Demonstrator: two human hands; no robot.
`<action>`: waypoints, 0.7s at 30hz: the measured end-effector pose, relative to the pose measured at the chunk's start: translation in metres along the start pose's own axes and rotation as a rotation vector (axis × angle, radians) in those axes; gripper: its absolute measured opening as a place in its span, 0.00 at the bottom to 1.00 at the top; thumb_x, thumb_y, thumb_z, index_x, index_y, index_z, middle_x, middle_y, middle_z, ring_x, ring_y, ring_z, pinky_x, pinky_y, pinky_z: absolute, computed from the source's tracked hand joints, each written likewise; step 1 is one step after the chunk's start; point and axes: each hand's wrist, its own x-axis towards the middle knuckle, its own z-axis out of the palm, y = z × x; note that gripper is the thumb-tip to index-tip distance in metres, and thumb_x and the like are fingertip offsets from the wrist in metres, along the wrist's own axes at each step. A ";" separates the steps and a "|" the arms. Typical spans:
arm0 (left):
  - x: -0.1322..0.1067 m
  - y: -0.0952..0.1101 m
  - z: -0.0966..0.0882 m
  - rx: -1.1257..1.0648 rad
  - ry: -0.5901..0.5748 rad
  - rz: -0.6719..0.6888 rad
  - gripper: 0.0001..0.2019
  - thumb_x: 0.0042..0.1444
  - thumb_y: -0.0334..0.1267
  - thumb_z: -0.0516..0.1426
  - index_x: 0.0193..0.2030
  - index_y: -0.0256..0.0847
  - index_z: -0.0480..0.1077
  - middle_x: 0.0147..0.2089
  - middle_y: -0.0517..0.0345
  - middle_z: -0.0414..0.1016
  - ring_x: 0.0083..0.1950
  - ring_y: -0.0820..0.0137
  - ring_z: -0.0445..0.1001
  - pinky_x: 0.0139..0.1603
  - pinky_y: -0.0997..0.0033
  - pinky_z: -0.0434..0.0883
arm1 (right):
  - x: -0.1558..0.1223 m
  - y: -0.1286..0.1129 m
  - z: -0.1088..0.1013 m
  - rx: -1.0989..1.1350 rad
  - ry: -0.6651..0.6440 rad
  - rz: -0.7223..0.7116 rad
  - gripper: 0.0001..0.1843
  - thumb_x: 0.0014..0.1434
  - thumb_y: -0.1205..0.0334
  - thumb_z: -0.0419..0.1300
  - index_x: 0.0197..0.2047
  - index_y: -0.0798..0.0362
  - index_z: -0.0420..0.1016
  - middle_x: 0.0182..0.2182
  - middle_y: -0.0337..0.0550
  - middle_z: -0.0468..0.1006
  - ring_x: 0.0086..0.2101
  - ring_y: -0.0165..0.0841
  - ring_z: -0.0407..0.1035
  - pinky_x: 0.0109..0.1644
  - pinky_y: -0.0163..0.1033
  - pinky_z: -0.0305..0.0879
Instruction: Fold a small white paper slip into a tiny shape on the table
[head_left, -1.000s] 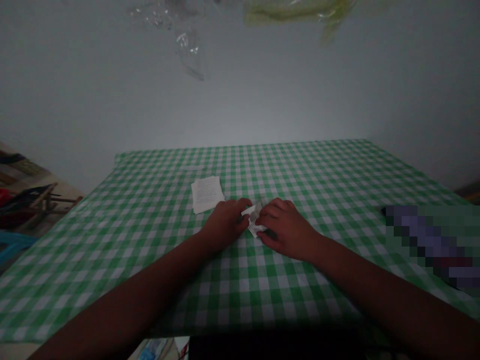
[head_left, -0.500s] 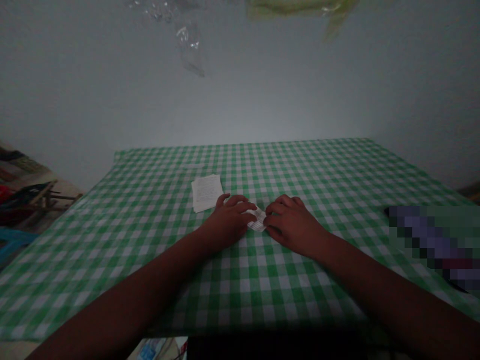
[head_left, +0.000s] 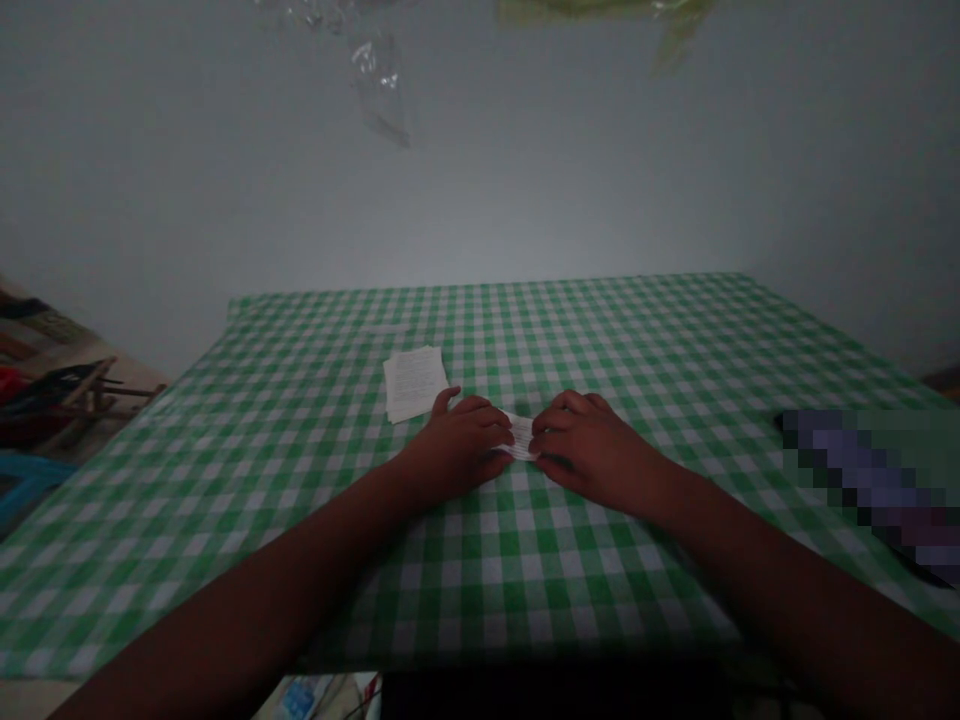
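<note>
A small folded piece of white printed paper [head_left: 521, 437] lies on the green and white checked tablecloth [head_left: 600, 340], pinched between both hands. My left hand [head_left: 459, 447] grips its left end with curled fingers. My right hand [head_left: 589, 448] grips its right end the same way. Most of the paper is hidden under the fingertips. A stack of white paper sheets [head_left: 414, 382] lies just beyond my left hand.
A blurred dark object [head_left: 870, 480] lies on the cloth at the right. Clear plastic bags [head_left: 379, 85] hang on the pale wall behind the table. Furniture and coloured items [head_left: 45, 400] stand on the floor at the left.
The paper was tilted up between the fingers a second ago and now lies flatter on the cloth. Both hands have closed in on it and shifted slightly away from me.
</note>
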 end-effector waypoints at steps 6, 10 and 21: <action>0.000 -0.004 0.003 -0.101 0.007 -0.027 0.08 0.59 0.41 0.62 0.46 0.51 0.76 0.54 0.60 0.77 0.58 0.62 0.69 0.66 0.46 0.48 | 0.003 0.003 0.000 0.132 -0.001 -0.043 0.08 0.66 0.63 0.57 0.41 0.50 0.79 0.42 0.43 0.80 0.45 0.39 0.67 0.52 0.49 0.60; 0.001 -0.004 0.000 -0.161 -0.003 -0.015 0.08 0.58 0.38 0.62 0.44 0.52 0.78 0.52 0.61 0.77 0.56 0.63 0.69 0.61 0.54 0.55 | 0.006 0.002 0.002 0.220 0.018 -0.056 0.09 0.67 0.66 0.55 0.41 0.51 0.77 0.38 0.42 0.80 0.41 0.35 0.70 0.52 0.46 0.61; 0.001 -0.001 -0.001 -0.180 -0.029 -0.039 0.08 0.59 0.39 0.61 0.45 0.53 0.78 0.51 0.61 0.77 0.53 0.63 0.69 0.56 0.56 0.54 | 0.009 0.004 0.019 0.251 0.116 0.011 0.06 0.66 0.65 0.56 0.39 0.53 0.75 0.35 0.44 0.79 0.39 0.36 0.69 0.48 0.44 0.63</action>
